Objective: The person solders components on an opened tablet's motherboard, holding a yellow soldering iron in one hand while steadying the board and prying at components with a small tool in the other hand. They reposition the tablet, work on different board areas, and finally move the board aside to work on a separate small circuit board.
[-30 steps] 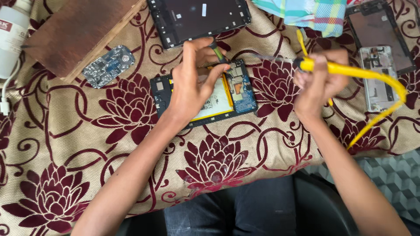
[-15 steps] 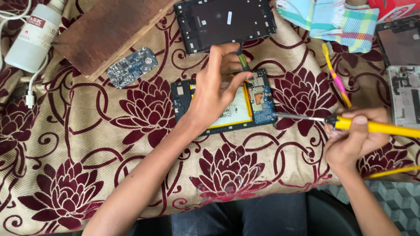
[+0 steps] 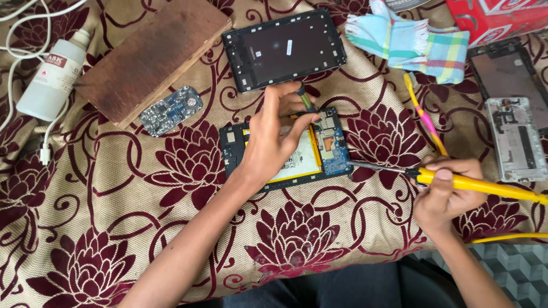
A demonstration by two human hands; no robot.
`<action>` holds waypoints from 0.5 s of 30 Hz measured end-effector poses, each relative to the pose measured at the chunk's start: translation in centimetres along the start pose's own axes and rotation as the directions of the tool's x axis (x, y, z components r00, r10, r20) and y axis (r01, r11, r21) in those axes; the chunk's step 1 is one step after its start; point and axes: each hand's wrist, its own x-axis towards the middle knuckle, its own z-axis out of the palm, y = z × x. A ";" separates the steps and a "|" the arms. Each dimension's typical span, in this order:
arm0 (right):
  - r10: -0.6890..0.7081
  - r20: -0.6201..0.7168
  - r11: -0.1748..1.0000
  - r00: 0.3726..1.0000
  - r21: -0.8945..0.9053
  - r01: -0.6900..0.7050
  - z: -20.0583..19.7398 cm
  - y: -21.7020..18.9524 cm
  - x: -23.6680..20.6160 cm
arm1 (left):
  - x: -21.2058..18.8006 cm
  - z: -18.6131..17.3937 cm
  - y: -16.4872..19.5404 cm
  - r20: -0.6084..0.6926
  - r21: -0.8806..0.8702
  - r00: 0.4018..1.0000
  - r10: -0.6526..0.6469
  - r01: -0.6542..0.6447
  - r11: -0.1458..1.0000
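An opened tablet with a yellow-edged battery and a blue circuit board lies at the middle of the floral cloth. My left hand rests over it and pinches a thin green-tipped tool at its upper edge. My right hand grips a yellow-handled soldering iron, whose metal tip reaches the tablet's right edge near the blue board.
A black tablet frame lies above, a wooden block and small circuit board to the upper left, a white bottle with cables at far left. A checked cloth, pink-yellow tool, red box and phone parts lie right.
My right hand came down from above the tablet to its right side, bringing the soldering iron's tip to the tablet's edge. My left hand stayed on the tablet.
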 end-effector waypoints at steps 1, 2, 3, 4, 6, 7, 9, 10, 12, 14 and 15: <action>-0.001 -0.006 1.000 1.000 -0.014 0.001 0.0 0.0 0.1 | 0.0 0.1 0.0 -0.001 -0.001 1.000 -0.005 0.005 1.000; -0.006 -0.020 0.999 1.000 -0.044 0.005 0.1 0.0 0.0 | 0.0 0.0 0.0 -0.003 -0.002 1.000 -0.010 0.010 1.000; -0.006 -0.031 0.999 0.999 -0.054 0.005 0.1 0.1 0.0 | 0.0 0.0 0.0 -0.005 -0.002 1.000 -0.015 0.015 1.000; -0.007 -0.042 0.998 0.999 -0.065 0.004 0.1 0.1 0.0 | 0.0 0.1 -0.1 -0.008 0.016 1.000 -0.022 0.022 1.000; 0.006 -0.058 0.999 0.998 -0.054 -0.009 0.1 0.2 -0.1 | 0.0 0.1 -0.2 -0.014 0.051 0.999 -0.040 0.040 0.998; 0.011 -0.064 0.999 0.998 -0.050 -0.015 0.1 0.2 -0.2 | 0.0 0.1 -0.2 -0.010 0.038 0.999 -0.035 0.035 0.999; 0.012 -0.061 0.999 0.998 -0.044 -0.015 0.1 0.3 -0.2 | -0.1 0.1 -0.3 -0.001 0.010 1.000 -0.029 0.029 1.000; 0.008 -0.056 0.999 0.998 -0.039 -0.010 0.1 0.3 -0.3 | -0.1 0.1 -0.3 -0.003 0.010 0.999 -0.033 0.033 0.999; -0.005 -0.036 1.000 0.999 -0.026 0.004 0.0 0.4 -0.3 | -0.2 0.1 -0.4 -0.006 0.009 0.999 -0.041 0.041 0.999; 0.010 -0.026 1.000 1.000 -0.028 -0.011 0.0 0.3 -0.3 | -0.1 0.1 -0.4 -0.009 0.019 0.999 -0.036 0.036 0.999; 0.025 -0.023 0.999 0.999 -0.032 -0.026 0.0 0.2 -0.3 | -0.1 0.1 -0.5 -0.011 0.024 0.999 -0.034 0.034 0.999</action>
